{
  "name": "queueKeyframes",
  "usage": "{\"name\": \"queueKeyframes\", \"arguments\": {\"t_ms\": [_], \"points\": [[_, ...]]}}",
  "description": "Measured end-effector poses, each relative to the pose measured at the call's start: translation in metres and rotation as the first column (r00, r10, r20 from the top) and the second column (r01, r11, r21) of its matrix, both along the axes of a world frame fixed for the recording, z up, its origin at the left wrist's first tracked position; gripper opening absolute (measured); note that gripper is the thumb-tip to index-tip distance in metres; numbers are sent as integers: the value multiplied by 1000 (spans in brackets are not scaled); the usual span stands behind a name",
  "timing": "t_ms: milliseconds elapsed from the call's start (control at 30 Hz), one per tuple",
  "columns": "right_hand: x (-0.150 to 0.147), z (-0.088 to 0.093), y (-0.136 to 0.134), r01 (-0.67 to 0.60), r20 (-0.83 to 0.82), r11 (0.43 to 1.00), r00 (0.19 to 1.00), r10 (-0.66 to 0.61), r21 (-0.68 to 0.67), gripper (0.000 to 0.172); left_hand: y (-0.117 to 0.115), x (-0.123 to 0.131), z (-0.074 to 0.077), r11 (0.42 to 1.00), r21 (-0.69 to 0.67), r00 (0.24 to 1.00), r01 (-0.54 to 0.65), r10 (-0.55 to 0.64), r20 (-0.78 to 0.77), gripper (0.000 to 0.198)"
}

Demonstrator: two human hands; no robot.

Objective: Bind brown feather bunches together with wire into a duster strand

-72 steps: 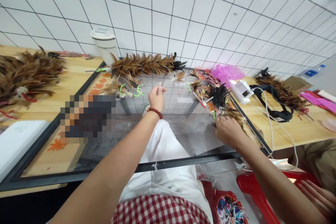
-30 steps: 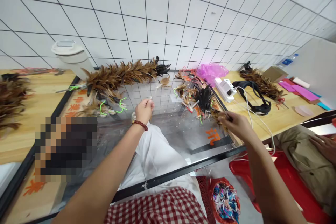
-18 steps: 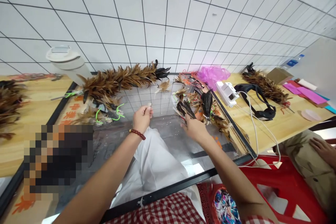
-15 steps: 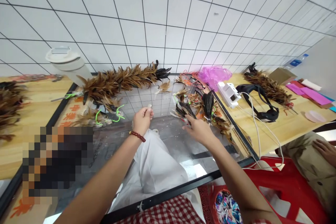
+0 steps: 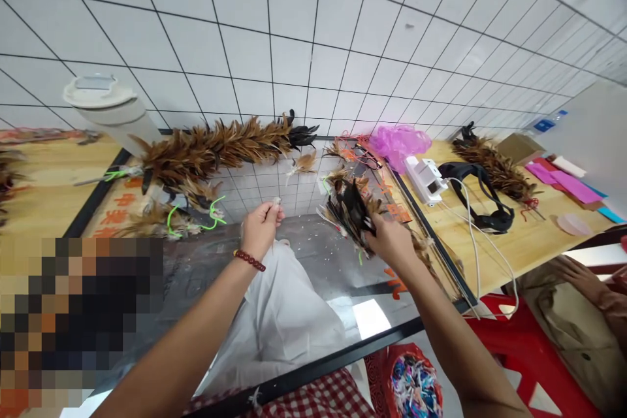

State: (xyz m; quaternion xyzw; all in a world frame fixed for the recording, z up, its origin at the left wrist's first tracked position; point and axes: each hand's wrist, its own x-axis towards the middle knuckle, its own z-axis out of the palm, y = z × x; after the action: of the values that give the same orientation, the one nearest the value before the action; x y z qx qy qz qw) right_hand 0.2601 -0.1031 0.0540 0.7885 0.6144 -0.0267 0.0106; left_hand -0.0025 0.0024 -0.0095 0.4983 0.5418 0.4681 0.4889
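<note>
My left hand (image 5: pixel 260 227) is closed in a pinch above the glass tabletop (image 5: pixel 294 274). A small whitish tip shows at its fingers, too small to name. On the right, my right hand (image 5: pixel 392 240) is closed on a bundle of black feathers (image 5: pixel 355 204), which leans left over other loose feathers (image 5: pixel 336 212). Its fingertips are partly hidden. Behind my hands lies a long brown feather duster (image 5: pixel 220 147) with a black tip. Brown feathers with bright green ties (image 5: pixel 171 219) rest at the left, and a small brown tuft (image 5: pixel 302 163) lies in the middle.
A white lidded container (image 5: pixel 110 111) stands back left. Toward the right are a pink plastic bag (image 5: pixel 401 144), glasses (image 5: pixel 367 157), a white power adapter (image 5: pixel 425 179) with cables, a black strap (image 5: pixel 477 199) and another duster (image 5: pixel 494 163). Someone sits at the right; a red basket (image 5: pixel 414 382) is below.
My right hand has shifted right from the dark feathers and grasped the black bundle, now tilted left. My left hand keeps its pinch. The view has shifted slightly.
</note>
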Motion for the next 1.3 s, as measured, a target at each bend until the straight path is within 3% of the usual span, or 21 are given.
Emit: {"name": "queueKeyframes", "arguments": {"t_ms": [133,267,333,433,533,667,767,833,933,1000,1067,1133,1200,1233,1300], "points": [[-7,2,-11,-32,-16,997,999,31,-68,20,-2,0,2,1000,4,1000,-3,3,7,29],[19,31,-5,-107,-215,992,973,90,-68,32,-3,0,3,1000,0,1000,7,-7,13,30],[34,52,11,-87,-287,995,953,95,40,37,-3,-1,2,1000,2,1000,12,-12,14,29],[52,68,61,-13,-116,989,993,30,150,30,-3,-1,-2,1000,9,1000,12,-13,14,28],[63,59,125,18,46,993,999,-24,119,30,-2,-2,-4,1000,12,1000,15,-15,11,28],[67,24,187,72,125,996,989,-78,49,32,-3,-4,-4,1000,5,1000,30,-30,3,29],[66,5,209,97,152,995,984,-90,-33,32,-5,-5,-3,999,-8,999,34,-34,-19,32],[68,2,215,122,118,990,987,-113,-76,30,-5,-5,-2,999,-15,999,31,-31,-33,35],[77,19,214,182,-150,979,975,-167,91,21,-4,-5,-1,1000,-13,999,28,-29,-41,37],[84,42,205,246,-338,935,929,-152,254,19,-2,-6,-1,999,-16,999,30,-31,-33,39],[85,69,188,285,-484,899,870,-96,333,19,-1,-6,-1,999,-26,999,31,-31,-11,40],[77,93,164,331,-778,869,621,94,369,14,-1,-5,0,999,-36,999,24,-23,22,41],[59,107,135,323,-912,879,333,241,350,20,-1,-4,2,999,-35,998,9,-7,60,42],[48,109,121,309,-934,890,238,268,334,25,-2,-3,3,999,-33,997,2,1,79,42],[28,107,96,258,-954,920,123,272,296,31,-3,-3,5,1000,-27,993,-7,10,120,42]]}}
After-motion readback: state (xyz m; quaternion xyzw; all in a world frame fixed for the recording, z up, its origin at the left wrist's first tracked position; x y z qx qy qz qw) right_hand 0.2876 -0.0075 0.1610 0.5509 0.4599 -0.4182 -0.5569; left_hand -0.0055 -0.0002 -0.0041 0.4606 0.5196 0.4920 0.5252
